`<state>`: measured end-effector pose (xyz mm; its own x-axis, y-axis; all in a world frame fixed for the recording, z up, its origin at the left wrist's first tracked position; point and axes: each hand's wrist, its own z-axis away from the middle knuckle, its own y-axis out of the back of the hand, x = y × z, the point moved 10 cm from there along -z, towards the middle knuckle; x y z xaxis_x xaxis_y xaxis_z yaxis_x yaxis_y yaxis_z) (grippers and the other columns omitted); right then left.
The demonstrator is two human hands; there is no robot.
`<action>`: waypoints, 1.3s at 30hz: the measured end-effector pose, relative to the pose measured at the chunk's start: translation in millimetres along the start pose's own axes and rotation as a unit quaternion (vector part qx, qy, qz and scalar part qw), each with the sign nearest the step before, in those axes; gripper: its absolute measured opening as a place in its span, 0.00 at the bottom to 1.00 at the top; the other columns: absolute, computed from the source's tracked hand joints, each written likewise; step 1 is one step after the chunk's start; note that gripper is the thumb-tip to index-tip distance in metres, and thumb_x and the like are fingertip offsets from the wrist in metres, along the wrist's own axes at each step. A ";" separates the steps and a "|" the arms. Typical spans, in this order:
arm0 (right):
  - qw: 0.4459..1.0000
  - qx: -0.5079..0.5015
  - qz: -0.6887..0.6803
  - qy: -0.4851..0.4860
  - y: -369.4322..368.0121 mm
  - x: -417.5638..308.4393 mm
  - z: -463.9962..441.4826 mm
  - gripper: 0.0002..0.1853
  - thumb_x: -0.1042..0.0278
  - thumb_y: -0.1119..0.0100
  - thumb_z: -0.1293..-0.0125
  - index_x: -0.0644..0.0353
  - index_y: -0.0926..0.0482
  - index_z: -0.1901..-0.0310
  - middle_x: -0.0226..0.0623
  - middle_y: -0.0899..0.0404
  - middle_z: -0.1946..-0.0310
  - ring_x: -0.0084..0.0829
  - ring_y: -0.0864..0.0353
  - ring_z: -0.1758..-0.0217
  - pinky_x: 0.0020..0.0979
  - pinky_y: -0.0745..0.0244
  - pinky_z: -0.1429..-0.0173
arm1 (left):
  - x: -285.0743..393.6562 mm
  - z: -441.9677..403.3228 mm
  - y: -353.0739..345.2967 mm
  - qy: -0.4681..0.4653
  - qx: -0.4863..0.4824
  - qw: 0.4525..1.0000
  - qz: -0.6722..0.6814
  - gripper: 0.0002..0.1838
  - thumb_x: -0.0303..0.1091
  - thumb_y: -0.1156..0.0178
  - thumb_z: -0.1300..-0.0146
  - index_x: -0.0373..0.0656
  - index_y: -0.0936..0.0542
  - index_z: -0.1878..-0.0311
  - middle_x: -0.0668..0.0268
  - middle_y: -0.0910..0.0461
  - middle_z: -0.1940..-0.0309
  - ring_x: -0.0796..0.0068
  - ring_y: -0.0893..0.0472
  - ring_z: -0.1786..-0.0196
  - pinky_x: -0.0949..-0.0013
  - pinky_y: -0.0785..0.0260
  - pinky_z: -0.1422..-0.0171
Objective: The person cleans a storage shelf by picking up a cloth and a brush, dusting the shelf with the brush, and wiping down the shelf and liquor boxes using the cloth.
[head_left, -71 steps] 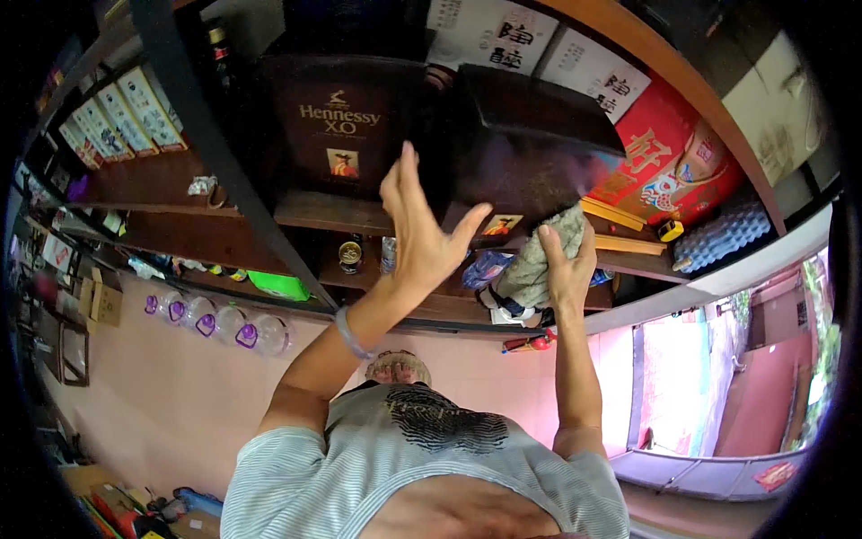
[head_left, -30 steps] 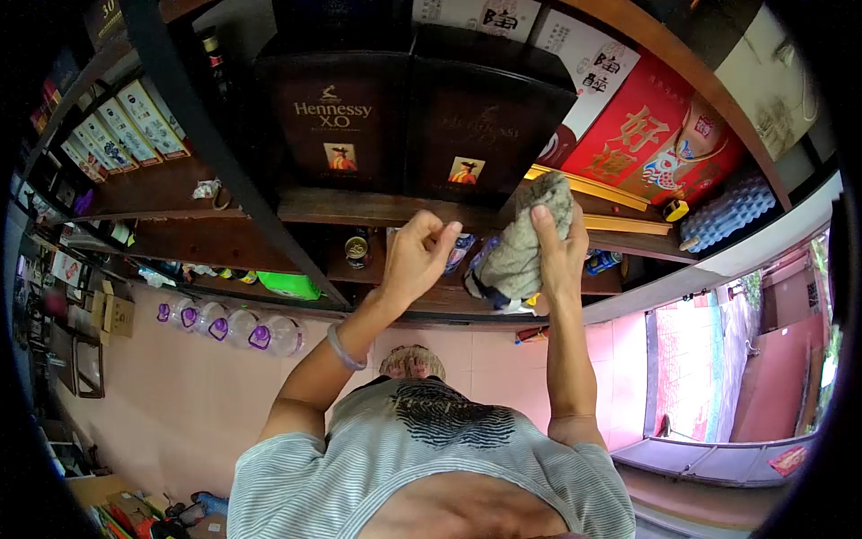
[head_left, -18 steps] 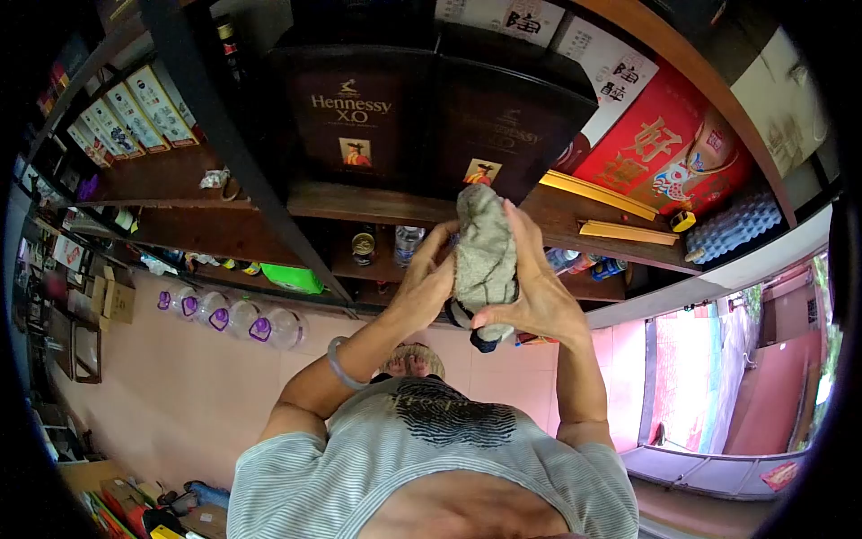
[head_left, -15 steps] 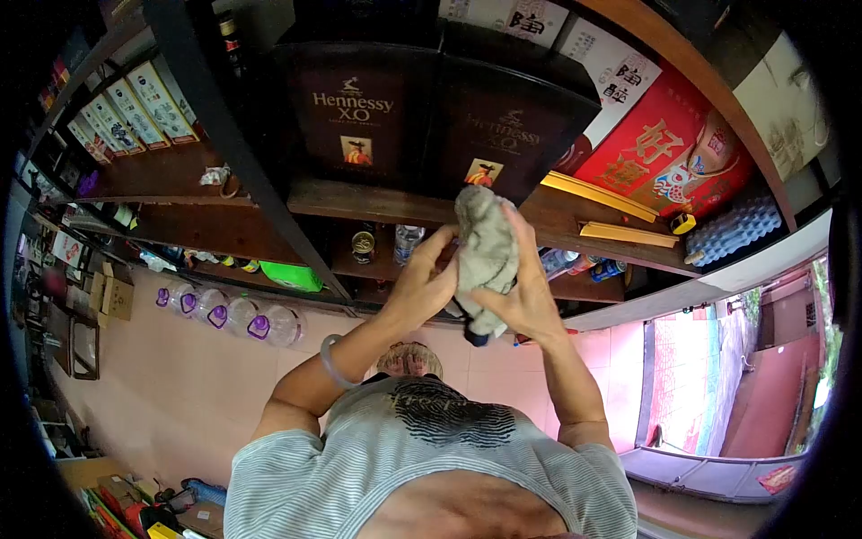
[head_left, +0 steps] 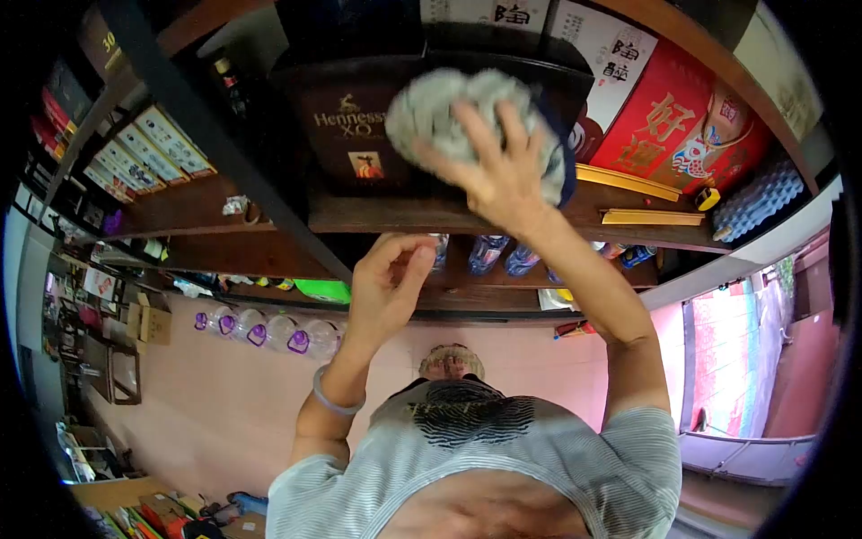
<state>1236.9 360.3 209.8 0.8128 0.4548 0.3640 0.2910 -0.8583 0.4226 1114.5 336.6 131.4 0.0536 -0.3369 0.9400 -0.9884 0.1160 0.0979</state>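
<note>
My right hand [head_left: 507,180] is spread over a grey cloth [head_left: 417,112] with a dark blue edge, holding it against the front of the right-hand black box [head_left: 570,85]. The cloth is blurred and covers much of that box's front. Beside it on the shelf stands a black Hennessy XO box [head_left: 346,148], upright, with a small orange picture on it. Lower down, in front of the shelf edge, my left hand [head_left: 386,283] is loosely curled, thumb close to the fingers, and nothing shows in it.
Right of the boxes lie gold strips [head_left: 651,217], a red gift box [head_left: 660,126] and a blue egg-crate-like piece [head_left: 763,202]. Bottles [head_left: 487,254] stand on the shelf below. Large clear jugs [head_left: 278,331] with purple handles line the floor at left. A dark post [head_left: 229,135] divides the shelves.
Both hands held the bunched cloth together. The left hand has let go and moved down and left. The right hand has carried the cloth up against the right box, where it lies more spread out.
</note>
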 end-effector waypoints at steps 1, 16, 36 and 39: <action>0.999 -0.021 -0.024 0.007 -8.2 -5.8 16.4 0.26 0.71 0.46 0.50 0.30 0.20 0.49 0.35 0.33 0.39 0.46 0.39 0.40 0.45 0.42 0.45 | 7.0 0.8 5.4 -0.008 0.007 1.000 -0.013 0.08 0.29 0.43 0.34 0.37 0.20 0.56 0.69 0.24 0.62 0.84 0.26 0.63 0.81 0.34 0.60; 0.601 0.016 -0.616 -0.509 19.4 86.3 151.0 0.42 0.79 0.43 0.72 0.69 0.28 0.42 0.41 0.25 0.45 0.36 0.28 0.42 0.32 0.39 0.33 | -13.8 -8.0 -17.1 -0.019 -0.043 0.993 -0.108 0.09 0.32 0.42 0.35 0.36 0.19 0.59 0.70 0.23 0.69 0.86 0.28 0.68 0.80 0.35 0.64; 0.533 0.173 -0.581 -0.590 146.1 114.0 222.8 0.36 0.80 0.35 0.50 0.67 0.36 0.37 0.39 0.26 0.47 0.30 0.26 0.45 0.33 0.33 0.39 | 329.7 -294.9 -184.7 -0.240 0.040 0.923 -0.297 0.76 0.66 0.28 0.65 0.33 0.72 0.32 0.23 0.43 0.43 0.30 0.40 0.36 0.49 0.45 0.31; 0.521 0.178 -0.560 -0.618 162.5 112.2 244.3 0.34 0.80 0.36 0.49 0.67 0.35 0.38 0.39 0.25 0.48 0.29 0.25 0.47 0.32 0.32 0.40 | 319.9 -338.3 -199.2 -0.225 0.026 0.940 -0.254 0.79 0.61 0.25 0.66 0.32 0.78 0.33 0.29 0.42 0.40 0.41 0.37 0.35 0.55 0.42 0.31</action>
<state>1498.6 213.8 116.6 -0.3289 0.4062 -0.8525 0.8290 -0.3082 -0.4667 1376.6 521.8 523.2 0.4674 -0.6984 0.5420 -0.8575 -0.2089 0.4702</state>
